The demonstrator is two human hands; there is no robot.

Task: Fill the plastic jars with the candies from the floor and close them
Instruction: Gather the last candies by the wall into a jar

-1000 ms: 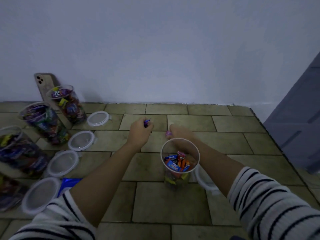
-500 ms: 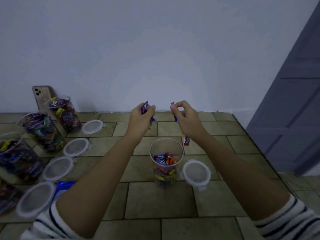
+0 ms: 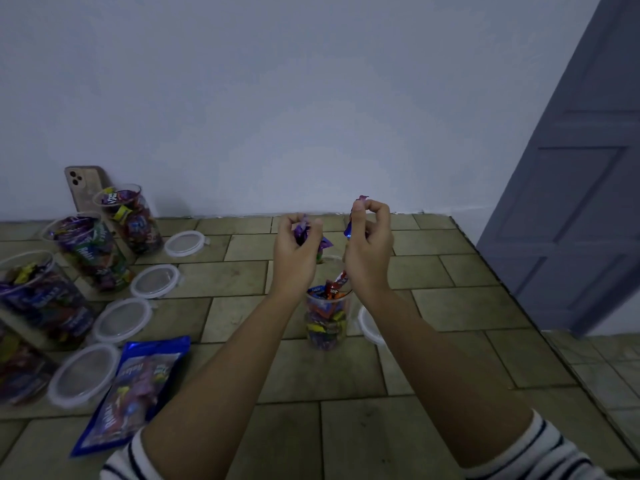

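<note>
An open clear plastic jar (image 3: pixel 327 320), partly filled with wrapped candies, stands on the tiled floor between my forearms. My left hand (image 3: pixel 297 252) hovers above its mouth and grips purple-wrapped candies (image 3: pixel 302 233). My right hand (image 3: pixel 369 244) is raised just right of the jar and pinches a purple and blue wrapped candy (image 3: pixel 354 216) between thumb and fingertips. A red candy (image 3: pixel 341 279) sticks up at the jar's rim under my right hand. The jar's white lid (image 3: pixel 369 327) lies on the floor to its right, partly hidden by my right forearm.
Along the left stand several open jars full of candies (image 3: pixel 133 220), with several white lids (image 3: pixel 155 281) lying beside them. A blue candy bag (image 3: pixel 135 386) lies at lower left. A phone (image 3: pixel 85 185) leans on the white wall. A grey door (image 3: pixel 581 202) is at right.
Both hands rose from the floor with candies and came over the jar. The view shifted up and right, showing more of the door and the blue bag.
</note>
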